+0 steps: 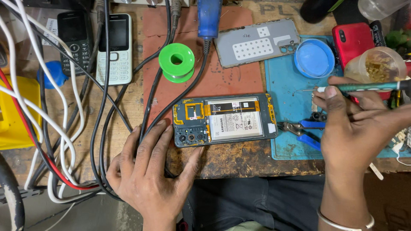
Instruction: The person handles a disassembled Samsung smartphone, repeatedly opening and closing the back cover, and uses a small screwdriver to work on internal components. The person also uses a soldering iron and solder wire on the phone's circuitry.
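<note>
Green-handled screwdriver (364, 87) in right hand (355, 128), left hand (150, 171) flat beside opened phone (224, 119)

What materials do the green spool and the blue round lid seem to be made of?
The green spool looks like glossy moulded plastic: uniform bright colour and soft shine on its rim. The blue round lid also seems plastic, with a smoother, duller finish and a thin raised edge.

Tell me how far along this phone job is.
Done: the grey back cover is off, baring the opened phone and its battery. In hand: the left hand steadies the phone; the right hand holds a screwdriver away from it. Left: battery and boards remain inside.
</note>
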`<act>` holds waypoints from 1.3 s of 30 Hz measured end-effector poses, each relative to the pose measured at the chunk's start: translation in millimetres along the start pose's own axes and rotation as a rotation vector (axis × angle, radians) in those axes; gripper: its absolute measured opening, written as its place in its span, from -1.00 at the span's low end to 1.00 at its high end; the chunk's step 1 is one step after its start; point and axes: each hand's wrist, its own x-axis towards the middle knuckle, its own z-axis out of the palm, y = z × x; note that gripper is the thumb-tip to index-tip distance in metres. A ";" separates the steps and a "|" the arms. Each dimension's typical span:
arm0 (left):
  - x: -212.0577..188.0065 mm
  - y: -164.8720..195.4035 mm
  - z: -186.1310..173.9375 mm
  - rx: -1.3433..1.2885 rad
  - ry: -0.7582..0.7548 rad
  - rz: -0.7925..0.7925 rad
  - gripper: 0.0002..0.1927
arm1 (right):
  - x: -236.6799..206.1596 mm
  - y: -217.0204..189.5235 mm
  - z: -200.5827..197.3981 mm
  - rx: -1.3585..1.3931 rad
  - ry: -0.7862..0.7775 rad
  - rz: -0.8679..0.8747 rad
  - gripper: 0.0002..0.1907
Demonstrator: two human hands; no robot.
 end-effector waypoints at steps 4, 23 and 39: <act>0.4 0.5 -0.3 0.004 -0.005 -0.002 -0.45 | 1.9 -2.0 0.5 0.034 0.019 0.072 -0.12; 0.6 -0.1 -0.5 -0.007 -0.006 -0.003 -0.45 | 0.5 -0.3 -4.8 -0.347 -0.129 -0.187 -0.45; 3.0 0.3 -1.6 -0.023 -0.009 0.002 -0.45 | -51.6 -12.7 8.7 -0.357 -0.272 -0.284 -0.30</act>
